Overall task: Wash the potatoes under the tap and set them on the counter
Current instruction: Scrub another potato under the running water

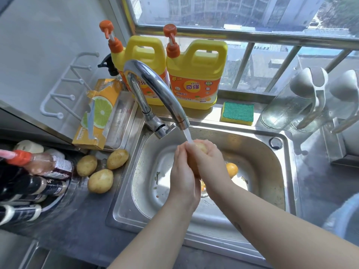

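Head view: we are cupping one potato point(201, 147) between both hands. The left grip point(183, 176) is curling round its near side and the right grip point(209, 163) is wrapping over its far side. Both are closing snugly on it, so only a small yellow patch is showing at the top. We are holding it directly under the stream point(188, 135) running from the tap point(155, 84), above the middle of the sink point(262, 148). That is most likely so the water is striking the skin where the fingers can work it, with the runoff going down the basin instead of onto the surface point(81, 226). Whether the fingers are actually rubbing, we cannot tell.

Three other potatoes point(100, 180) are lying close together on the surface just beside the sink's left rim, within easy reach of the left grip. We are judging these to be part of the same batch, though we cannot tell whether they are washed or waiting. A small orange thing point(231, 169) is sitting in the sink bottom just past our right wrist. A sponge point(237, 113) and two yellow bottles point(196, 74) are standing behind the tap.
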`<state>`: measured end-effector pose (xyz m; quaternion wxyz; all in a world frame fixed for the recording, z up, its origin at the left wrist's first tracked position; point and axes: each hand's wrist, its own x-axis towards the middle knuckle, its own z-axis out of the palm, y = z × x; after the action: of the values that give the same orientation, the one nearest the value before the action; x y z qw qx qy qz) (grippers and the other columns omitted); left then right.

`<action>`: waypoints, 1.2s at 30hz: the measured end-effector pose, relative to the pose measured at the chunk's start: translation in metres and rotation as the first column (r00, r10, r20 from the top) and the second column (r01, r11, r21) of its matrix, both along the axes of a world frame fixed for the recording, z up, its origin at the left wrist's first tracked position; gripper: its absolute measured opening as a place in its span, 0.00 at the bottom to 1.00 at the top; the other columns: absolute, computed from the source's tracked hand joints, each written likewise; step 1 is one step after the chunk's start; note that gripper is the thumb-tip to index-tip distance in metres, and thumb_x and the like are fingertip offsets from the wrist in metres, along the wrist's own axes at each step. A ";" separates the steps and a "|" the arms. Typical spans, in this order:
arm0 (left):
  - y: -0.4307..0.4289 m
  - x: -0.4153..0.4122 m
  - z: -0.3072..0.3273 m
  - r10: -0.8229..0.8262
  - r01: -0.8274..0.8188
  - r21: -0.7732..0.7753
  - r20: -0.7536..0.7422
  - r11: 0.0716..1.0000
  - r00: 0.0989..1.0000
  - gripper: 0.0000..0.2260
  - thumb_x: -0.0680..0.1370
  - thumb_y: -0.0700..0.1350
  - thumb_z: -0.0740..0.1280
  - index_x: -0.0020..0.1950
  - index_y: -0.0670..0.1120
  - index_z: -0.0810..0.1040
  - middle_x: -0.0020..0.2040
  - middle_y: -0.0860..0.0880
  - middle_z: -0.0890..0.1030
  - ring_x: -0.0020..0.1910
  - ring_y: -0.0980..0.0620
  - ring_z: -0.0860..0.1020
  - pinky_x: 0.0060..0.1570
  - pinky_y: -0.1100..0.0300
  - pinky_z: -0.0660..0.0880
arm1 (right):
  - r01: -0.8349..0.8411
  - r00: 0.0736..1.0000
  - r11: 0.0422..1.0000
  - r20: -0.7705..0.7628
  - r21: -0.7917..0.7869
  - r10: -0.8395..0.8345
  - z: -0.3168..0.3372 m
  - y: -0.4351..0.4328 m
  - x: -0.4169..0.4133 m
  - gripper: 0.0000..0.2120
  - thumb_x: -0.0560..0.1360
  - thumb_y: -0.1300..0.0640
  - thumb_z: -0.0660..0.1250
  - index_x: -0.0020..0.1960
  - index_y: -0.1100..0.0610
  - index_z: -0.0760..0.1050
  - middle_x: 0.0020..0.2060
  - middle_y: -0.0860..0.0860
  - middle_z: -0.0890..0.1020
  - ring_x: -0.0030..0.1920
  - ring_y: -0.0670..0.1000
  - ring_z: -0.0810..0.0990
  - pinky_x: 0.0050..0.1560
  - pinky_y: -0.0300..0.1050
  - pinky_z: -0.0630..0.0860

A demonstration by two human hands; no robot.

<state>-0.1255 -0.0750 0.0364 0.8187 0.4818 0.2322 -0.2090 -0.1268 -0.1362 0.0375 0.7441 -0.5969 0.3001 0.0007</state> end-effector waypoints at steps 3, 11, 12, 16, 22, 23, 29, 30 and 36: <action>-0.002 -0.009 -0.006 -0.091 0.086 0.044 0.128 0.995 0.988 0.19 0.86 0.51 0.55 0.72 0.42 0.70 0.65 0.41 0.80 0.65 0.47 0.79 0.63 0.52 0.75 | 0.039 0.998 0.996 -0.047 0.083 -0.035 0.006 -0.005 0.005 0.09 0.74 0.51 0.72 0.37 0.52 0.82 0.35 0.46 0.81 0.40 0.46 0.82 0.43 0.43 0.75; 0.016 0.002 -0.014 -0.030 0.030 -0.006 0.066 1.000 0.997 0.24 0.83 0.56 0.55 0.74 0.43 0.69 0.69 0.38 0.76 0.69 0.41 0.75 0.69 0.45 0.71 | -0.257 0.966 0.934 0.054 0.250 0.251 0.003 -0.014 -0.002 0.15 0.83 0.54 0.62 0.65 0.60 0.76 0.54 0.57 0.83 0.57 0.52 0.81 0.63 0.50 0.75; 0.017 0.002 -0.014 -0.021 0.022 -0.008 0.053 1.000 0.998 0.23 0.85 0.55 0.54 0.74 0.43 0.69 0.69 0.38 0.76 0.69 0.42 0.75 0.70 0.45 0.70 | -0.270 0.963 0.926 0.062 0.265 0.263 0.002 -0.014 -0.003 0.15 0.83 0.55 0.62 0.66 0.60 0.75 0.57 0.59 0.82 0.59 0.52 0.80 0.65 0.51 0.74; 0.013 -0.002 -0.014 -0.070 0.063 0.083 0.084 0.995 0.994 0.20 0.86 0.51 0.51 0.73 0.45 0.70 0.67 0.42 0.79 0.67 0.45 0.77 0.65 0.50 0.73 | -0.208 0.978 0.956 0.028 0.208 0.207 0.007 -0.011 -0.001 0.09 0.80 0.56 0.66 0.53 0.59 0.82 0.49 0.56 0.84 0.50 0.51 0.81 0.51 0.46 0.77; 0.015 0.001 -0.019 -0.067 0.064 0.050 0.062 0.997 0.996 0.20 0.86 0.51 0.52 0.74 0.43 0.69 0.68 0.38 0.77 0.69 0.40 0.75 0.67 0.44 0.71 | -0.248 0.968 0.927 0.040 0.281 0.247 0.006 -0.017 -0.002 0.14 0.81 0.58 0.64 0.62 0.65 0.77 0.55 0.57 0.83 0.57 0.52 0.82 0.59 0.46 0.76; 0.015 0.002 -0.019 -0.063 0.060 0.043 0.059 0.997 0.996 0.21 0.86 0.52 0.52 0.74 0.43 0.68 0.68 0.38 0.77 0.69 0.40 0.75 0.67 0.44 0.71 | -0.245 0.969 0.923 0.041 0.298 0.244 0.005 -0.018 -0.002 0.13 0.81 0.58 0.64 0.62 0.64 0.77 0.57 0.57 0.83 0.59 0.52 0.81 0.62 0.47 0.75; 0.009 -0.001 -0.020 -0.163 0.144 0.127 0.156 0.981 0.974 0.20 0.86 0.51 0.52 0.73 0.42 0.68 0.67 0.40 0.78 0.68 0.42 0.76 0.67 0.46 0.72 | -0.293 0.956 0.936 0.084 0.194 0.282 0.010 -0.021 0.002 0.13 0.79 0.61 0.65 0.39 0.54 0.83 0.35 0.49 0.84 0.36 0.46 0.81 0.35 0.36 0.76; 0.011 0.001 -0.021 -0.153 0.139 0.106 0.142 0.985 0.978 0.20 0.86 0.51 0.52 0.74 0.43 0.68 0.67 0.40 0.78 0.68 0.42 0.76 0.67 0.46 0.72 | -0.323 0.946 0.925 0.100 0.201 0.308 0.010 -0.022 0.003 0.11 0.79 0.60 0.66 0.40 0.54 0.83 0.36 0.49 0.84 0.38 0.46 0.81 0.37 0.37 0.76; 0.016 0.004 -0.015 -0.141 0.132 0.078 0.118 0.988 0.983 0.20 0.86 0.51 0.52 0.74 0.44 0.69 0.67 0.40 0.78 0.64 0.47 0.79 0.59 0.55 0.78 | -0.345 0.939 0.920 0.091 0.186 0.333 0.000 -0.020 0.000 0.16 0.78 0.58 0.69 0.65 0.59 0.74 0.53 0.57 0.82 0.56 0.55 0.81 0.63 0.53 0.75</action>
<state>-0.1219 -0.0588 0.0210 0.7979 0.5368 0.1550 -0.2263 -0.1270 -0.1561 0.0378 0.7971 -0.5619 0.1692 0.1423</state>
